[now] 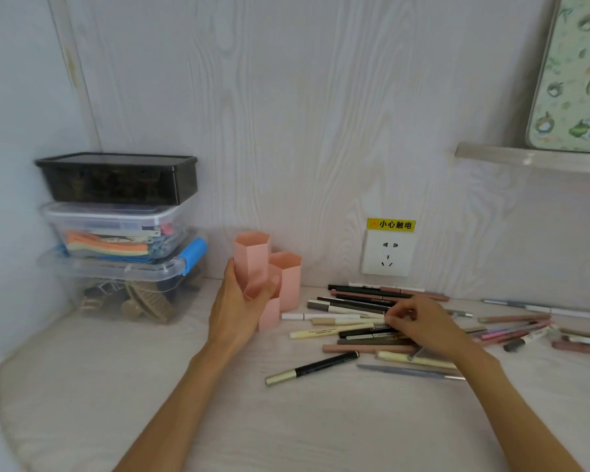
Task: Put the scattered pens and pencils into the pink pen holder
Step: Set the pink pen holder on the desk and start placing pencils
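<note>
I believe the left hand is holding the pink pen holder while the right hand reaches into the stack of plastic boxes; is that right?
Not quite. In the head view the left hand does hold the pink pen holder, but the right hand is on the scattered pens, not in the stack of plastic boxes.

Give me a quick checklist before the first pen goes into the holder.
1. Holder steadied: ok, left hand grips it.
2. Holder upright on the desk: ok.
3. Tubes free to take pens: cannot tell, no pen sticks out but their insides are hidden.
4. Right hand has a pen: cannot tell, its fingers curl over the pens but no pinch shows.
5. Path from pile to holder: ok, nothing stands between.
6. Socket behind the pile: ok, nothing plugged in.
</note>
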{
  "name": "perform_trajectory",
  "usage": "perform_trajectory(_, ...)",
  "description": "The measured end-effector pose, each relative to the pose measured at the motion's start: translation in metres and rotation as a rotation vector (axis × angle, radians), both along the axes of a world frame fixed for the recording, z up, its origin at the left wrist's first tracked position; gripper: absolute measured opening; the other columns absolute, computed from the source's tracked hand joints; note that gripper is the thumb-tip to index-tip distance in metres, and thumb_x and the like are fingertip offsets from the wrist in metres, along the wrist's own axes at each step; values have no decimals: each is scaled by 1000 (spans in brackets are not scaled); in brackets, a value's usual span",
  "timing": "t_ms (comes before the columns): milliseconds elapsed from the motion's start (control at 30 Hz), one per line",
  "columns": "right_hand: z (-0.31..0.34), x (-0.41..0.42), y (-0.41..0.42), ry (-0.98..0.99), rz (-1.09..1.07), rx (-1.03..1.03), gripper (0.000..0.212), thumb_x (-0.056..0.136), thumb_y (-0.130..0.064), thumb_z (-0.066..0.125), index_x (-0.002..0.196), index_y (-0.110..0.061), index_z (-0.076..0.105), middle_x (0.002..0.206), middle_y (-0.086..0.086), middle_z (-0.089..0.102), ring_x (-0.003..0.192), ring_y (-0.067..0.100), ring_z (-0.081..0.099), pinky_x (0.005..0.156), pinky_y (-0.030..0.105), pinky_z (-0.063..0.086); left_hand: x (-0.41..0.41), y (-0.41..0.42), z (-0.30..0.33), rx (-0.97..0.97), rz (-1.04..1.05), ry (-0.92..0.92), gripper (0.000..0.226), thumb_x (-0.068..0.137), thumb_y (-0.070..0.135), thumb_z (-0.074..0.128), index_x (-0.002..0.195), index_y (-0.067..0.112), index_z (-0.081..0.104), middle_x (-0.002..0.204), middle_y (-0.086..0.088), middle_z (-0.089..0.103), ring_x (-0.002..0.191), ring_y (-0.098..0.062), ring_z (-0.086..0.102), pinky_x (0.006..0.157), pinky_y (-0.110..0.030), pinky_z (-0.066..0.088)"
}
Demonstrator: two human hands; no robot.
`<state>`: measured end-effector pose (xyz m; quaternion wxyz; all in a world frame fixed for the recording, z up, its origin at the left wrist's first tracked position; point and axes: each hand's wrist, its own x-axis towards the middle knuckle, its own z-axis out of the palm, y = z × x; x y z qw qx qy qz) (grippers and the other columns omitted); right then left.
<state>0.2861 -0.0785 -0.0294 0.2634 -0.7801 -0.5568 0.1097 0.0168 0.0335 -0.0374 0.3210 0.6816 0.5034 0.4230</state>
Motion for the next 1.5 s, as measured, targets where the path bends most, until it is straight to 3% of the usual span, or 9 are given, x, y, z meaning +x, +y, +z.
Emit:
perform_trajectory(100,-2,2,-2,53,45,-3,5,85,-29,63,84,-29,68,85,-19,60,88,4,56,85,28,44,1,-1,-3,17,30,-10,87,79,55,62,146,25,16,148,2,38,132,-22,39,105,-47,37)
perform_trajectory(300,8,0,-9,271,57,137,6,84,-22,66,86,-22,72,89,-6,69,86,8,60,76,18,45,0,-2,-3,35,52,-47,64,91,44,52,144,23,23,145,-1,42,130,-24,43,103,-43,35)
perform_trajectory(433,26,-10,-14,495,14,388,9,79,-13,70,86,-18,71,83,5,71,70,14,70,71,17,56,-2,0,-1,49,28,-78,76,81,55,60,142,26,26,145,1,40,130,-22,41,101,-42,36)
perform_trajectory(600,46,-32,-10,751,-31,695,16,87,-11,60,103,-15,61,94,6,69,72,10,71,73,15,56,-6,-5,-2,23,-29,-21,114,39,65,71,138,28,29,138,4,42,122,-18,47,97,-46,46)
perform_trajectory(700,67,-56,5,839,-32,894,25,90,-7,56,112,-14,48,91,8,67,75,11,69,80,21,56,-11,-5,-2,-29,-60,-76,105,48,50,78,138,27,30,134,9,46,115,-14,50,94,-37,45)
perform_trajectory(900,110,-128,62,648,51,1151,30,90,-8,56,111,-19,38,84,4,67,75,12,68,73,18,52,-21,2,-5,-97,-131,-180,102,58,33,81,142,30,25,135,7,47,120,-17,49,100,-42,43)
perform_trajectory(1200,78,-174,124,-154,238,761,25,91,-24,55,116,-23,57,96,0,72,83,12,62,72,25,43,-18,4,-10,-144,-171,-280,104,50,36,76,142,32,29,134,8,50,118,-14,51,101,-43,44)
perform_trajectory(1333,66,-170,140,-187,322,603,33,94,-31,40,105,-19,69,109,1,70,108,21,58,98,42,41,-18,4,-10,-147,-181,-277,106,48,37,75,143,31,28,135,9,49,119,-14,51,102,-42,44)
perform_trajectory(1500,66,-149,118,-113,354,522,33,97,-32,41,125,-24,56,132,-3,55,126,16,40,106,28,26,-19,4,-10,-109,-208,-257,94,63,25,78,142,32,27,129,12,49,115,-10,50,101,-36,43)
